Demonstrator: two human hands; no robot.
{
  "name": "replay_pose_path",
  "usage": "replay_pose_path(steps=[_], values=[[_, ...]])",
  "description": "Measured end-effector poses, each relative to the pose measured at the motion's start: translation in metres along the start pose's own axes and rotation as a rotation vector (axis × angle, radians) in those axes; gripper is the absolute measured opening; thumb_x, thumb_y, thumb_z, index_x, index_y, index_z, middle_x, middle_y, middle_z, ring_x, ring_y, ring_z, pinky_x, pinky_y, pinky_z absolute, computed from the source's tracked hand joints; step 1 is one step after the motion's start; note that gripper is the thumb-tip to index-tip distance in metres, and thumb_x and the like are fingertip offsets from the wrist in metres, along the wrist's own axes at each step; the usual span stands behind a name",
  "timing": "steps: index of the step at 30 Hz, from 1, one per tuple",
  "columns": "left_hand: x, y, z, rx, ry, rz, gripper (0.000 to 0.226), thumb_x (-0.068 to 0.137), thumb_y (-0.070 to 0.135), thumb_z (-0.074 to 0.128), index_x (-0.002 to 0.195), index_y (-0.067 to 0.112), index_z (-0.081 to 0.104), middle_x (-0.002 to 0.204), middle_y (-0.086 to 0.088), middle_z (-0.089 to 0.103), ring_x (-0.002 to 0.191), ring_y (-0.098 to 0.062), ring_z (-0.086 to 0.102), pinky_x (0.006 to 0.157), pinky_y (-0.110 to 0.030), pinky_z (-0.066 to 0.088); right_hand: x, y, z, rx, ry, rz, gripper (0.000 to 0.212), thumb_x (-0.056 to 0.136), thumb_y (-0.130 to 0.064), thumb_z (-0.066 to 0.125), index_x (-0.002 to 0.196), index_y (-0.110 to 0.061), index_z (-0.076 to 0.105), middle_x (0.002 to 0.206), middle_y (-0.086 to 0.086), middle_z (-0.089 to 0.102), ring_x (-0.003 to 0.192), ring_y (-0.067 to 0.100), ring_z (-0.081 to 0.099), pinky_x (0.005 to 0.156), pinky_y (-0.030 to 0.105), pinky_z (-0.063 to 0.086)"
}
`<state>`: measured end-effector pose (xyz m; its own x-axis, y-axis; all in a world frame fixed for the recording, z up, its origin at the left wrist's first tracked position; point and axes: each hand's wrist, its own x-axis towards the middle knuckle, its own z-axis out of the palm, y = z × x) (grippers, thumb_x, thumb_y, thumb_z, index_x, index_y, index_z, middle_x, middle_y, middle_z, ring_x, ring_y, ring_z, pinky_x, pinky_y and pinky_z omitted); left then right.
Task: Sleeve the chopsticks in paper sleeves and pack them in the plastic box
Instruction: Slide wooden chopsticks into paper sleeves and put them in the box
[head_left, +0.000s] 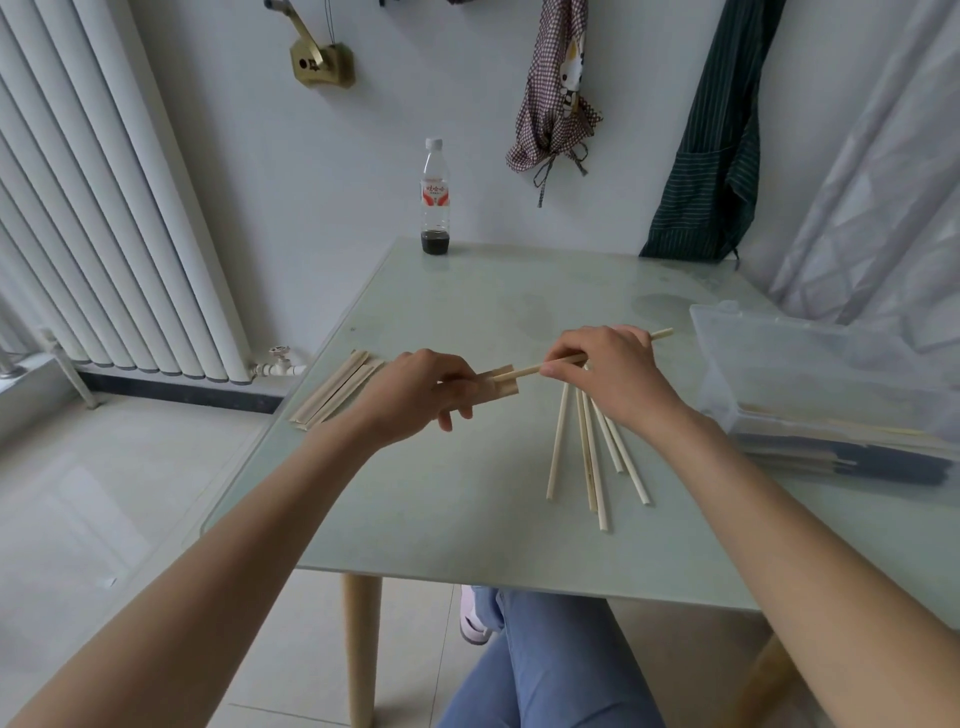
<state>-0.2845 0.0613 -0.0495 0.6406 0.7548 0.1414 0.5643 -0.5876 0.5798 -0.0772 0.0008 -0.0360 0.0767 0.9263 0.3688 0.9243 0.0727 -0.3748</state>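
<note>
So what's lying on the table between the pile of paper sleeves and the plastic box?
Head view: loose chopsticks fanned on the table, both hands above them.

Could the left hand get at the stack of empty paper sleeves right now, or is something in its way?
Probably not at once: the left hand grips a paper sleeve that the right hand is feeding chopsticks into. The path itself looks free: the stack of sleeves lies uncovered on the table, just left of that hand.
</note>
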Motion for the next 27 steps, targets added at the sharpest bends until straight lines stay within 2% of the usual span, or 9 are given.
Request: replay_pose_path(steps=[8,13,16,18,22,25,27], values=[[0.009,0.012,0.008,-0.022,-0.024,0.018,0.015,0.093,0.018,0.051,0.092,0.016,0.066,0.075,0.012,0.070,0.059,-0.008,0.066,0.072,-0.036,0.056,-0.005,0.000,-0.004,0.030,0.020,-0.020,0.011,0.087,-0.033,0.063,0.085,-0.023,0.070,0.083,-0.012,0.061,0.086,0.010,0.047,0.098,0.030,0.024],[0.006,0.010,0.007,-0.011,-0.026,0.011,0.016,0.093,0.019,0.052,0.094,0.016,0.067,0.076,0.012,0.070,0.059,-0.009,0.066,0.072,-0.035,0.056,-0.007,0.008,-0.007,0.071,0.053,0.028,0.008,0.083,-0.030,0.068,0.080,-0.024,0.070,0.074,-0.013,0.059,0.084,0.014,0.057,0.102,0.037,0.033],[0.009,0.016,0.014,-0.028,-0.039,0.031,0.016,0.093,0.017,0.050,0.093,0.015,0.066,0.076,0.012,0.070,0.058,-0.008,0.066,0.071,-0.037,0.056,-0.007,-0.002,0.002,0.067,0.011,-0.026,0.009,0.083,-0.029,0.068,0.082,-0.021,0.072,0.082,-0.006,0.065,0.083,0.012,0.053,0.098,0.032,0.031],[0.009,0.015,0.017,-0.033,-0.042,0.025,0.016,0.094,0.017,0.050,0.092,0.016,0.065,0.075,0.011,0.070,0.056,-0.008,0.065,0.070,-0.036,0.056,-0.007,-0.003,0.006,0.058,0.000,-0.055,0.010,0.084,-0.028,0.068,0.087,-0.019,0.072,0.083,-0.008,0.063,0.082,0.010,0.050,0.095,0.029,0.032],[0.005,0.003,0.019,-0.039,-0.032,-0.025,0.016,0.094,0.018,0.050,0.090,0.014,0.066,0.074,0.011,0.069,0.052,-0.007,0.063,0.069,-0.035,0.056,-0.011,0.011,0.012,0.186,0.092,0.039,0.020,0.084,-0.022,0.068,0.103,-0.016,0.070,0.093,-0.005,0.060,0.095,0.015,0.057,0.090,0.027,0.042],[0.004,0.000,0.020,-0.033,-0.048,-0.033,0.018,0.094,0.019,0.049,0.091,0.014,0.066,0.075,0.010,0.070,0.052,-0.006,0.063,0.068,-0.031,0.055,-0.011,0.015,0.019,0.191,0.134,0.115,0.014,0.085,-0.019,0.068,0.097,-0.015,0.072,0.094,-0.003,0.056,0.098,0.018,0.056,0.086,0.024,0.039],[0.005,0.001,0.019,-0.028,-0.045,-0.026,0.018,0.095,0.019,0.049,0.093,0.013,0.066,0.076,0.010,0.070,0.053,-0.006,0.063,0.067,-0.029,0.054,-0.008,0.014,0.021,0.213,0.158,0.136,0.008,0.084,-0.015,0.068,0.090,-0.012,0.072,0.092,0.001,0.059,0.093,0.018,0.058,0.084,0.022,0.040]])
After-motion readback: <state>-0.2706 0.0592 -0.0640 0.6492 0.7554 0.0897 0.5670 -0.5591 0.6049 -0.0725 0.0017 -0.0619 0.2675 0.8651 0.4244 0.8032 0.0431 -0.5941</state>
